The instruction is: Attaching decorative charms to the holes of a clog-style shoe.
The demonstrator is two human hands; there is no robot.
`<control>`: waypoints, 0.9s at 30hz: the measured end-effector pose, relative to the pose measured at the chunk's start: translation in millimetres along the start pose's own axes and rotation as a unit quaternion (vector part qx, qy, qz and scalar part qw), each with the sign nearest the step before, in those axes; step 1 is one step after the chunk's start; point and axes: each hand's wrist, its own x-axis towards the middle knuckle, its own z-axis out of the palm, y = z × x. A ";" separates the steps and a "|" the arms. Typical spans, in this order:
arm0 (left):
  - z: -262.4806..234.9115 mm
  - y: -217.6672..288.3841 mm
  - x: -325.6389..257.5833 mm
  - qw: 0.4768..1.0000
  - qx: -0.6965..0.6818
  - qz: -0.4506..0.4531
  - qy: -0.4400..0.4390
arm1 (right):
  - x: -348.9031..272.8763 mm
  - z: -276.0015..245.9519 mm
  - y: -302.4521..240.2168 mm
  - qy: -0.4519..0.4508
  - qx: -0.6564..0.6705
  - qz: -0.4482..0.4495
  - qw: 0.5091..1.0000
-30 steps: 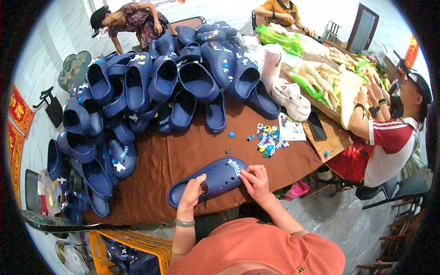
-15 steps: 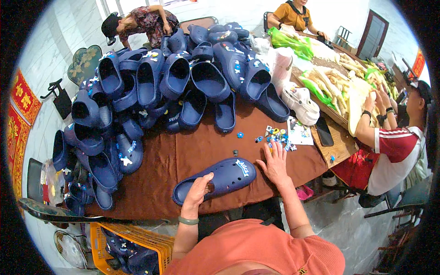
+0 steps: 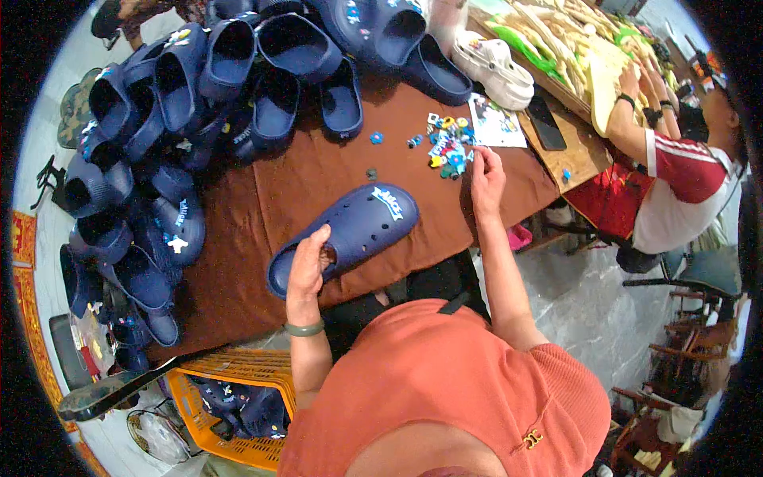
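Note:
A navy blue clog (image 3: 350, 230) with holes in its upper and a white-and-blue lettered charm at its toe lies on the brown cloth, toe to the right. My left hand (image 3: 308, 266) grips it at the foot opening, thumb on top and fingers partly inside the shoe. To the right, my right hand (image 3: 488, 181) is pinched at the edge of a pile of small colourful shoe charms (image 3: 451, 147). A small pale bit shows by its fingertips; whether they hold it I cannot tell. A single blue flower charm (image 3: 377, 137) and a small dark piece (image 3: 372, 173) lie apart from the pile.
Many navy clogs (image 3: 238, 67) are heaped at the left and back. A white clog (image 3: 494, 70), a printed card (image 3: 499, 121) and a black phone (image 3: 545, 124) lie right of the charms. An orange crate (image 3: 187, 413) holds more clogs. A person (image 3: 675, 187) works at the right table.
My right hand has gone from spread fingers to a pinch at the charm pile's edge. My left hand keeps its grip on the clog. The view has shifted, so the table appears higher.

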 end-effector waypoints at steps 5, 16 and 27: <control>-4.9 -10.5 -0.3 1.000 -0.004 0.008 0.005 | -6.5 -0.8 -0.7 -0.013 -0.044 -0.028 0.999; -5.4 -12.7 -3.7 1.000 -0.019 0.008 0.012 | -19.9 6.2 -15.0 -0.120 -0.337 -0.219 0.908; -6.7 -15.7 1.2 0.999 -0.013 0.034 -0.016 | -5.2 0.0 5.0 -0.061 -0.230 -0.184 0.954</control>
